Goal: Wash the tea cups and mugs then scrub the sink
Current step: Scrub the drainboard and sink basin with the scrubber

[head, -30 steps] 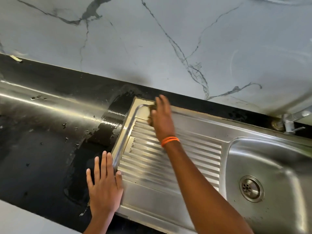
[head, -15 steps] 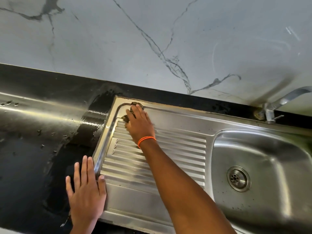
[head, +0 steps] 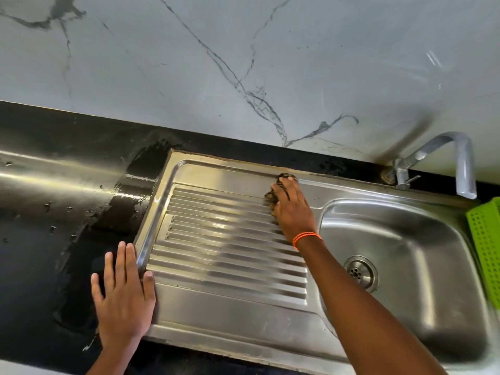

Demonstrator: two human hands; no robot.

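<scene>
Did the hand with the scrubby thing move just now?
Yes. The right hand slid its scouring pad along the drainboard's back edge, from the far-left corner toward the basin.

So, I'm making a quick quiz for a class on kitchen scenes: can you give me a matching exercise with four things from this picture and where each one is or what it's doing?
Things:
1. flat left hand
2. right hand with orange wristband
3. bent silver metal tap
4. bright green perforated plastic basket

Places or states:
A. at the right edge of the picture, beside the basin
B. pressing a dark scrubbing pad near the drainboard's back rim
C. behind the basin, spout pointing down
D. resting across the black counter and the drainboard's left rim

Pairs: 1-D, 2-B, 3-C, 4-A
</scene>
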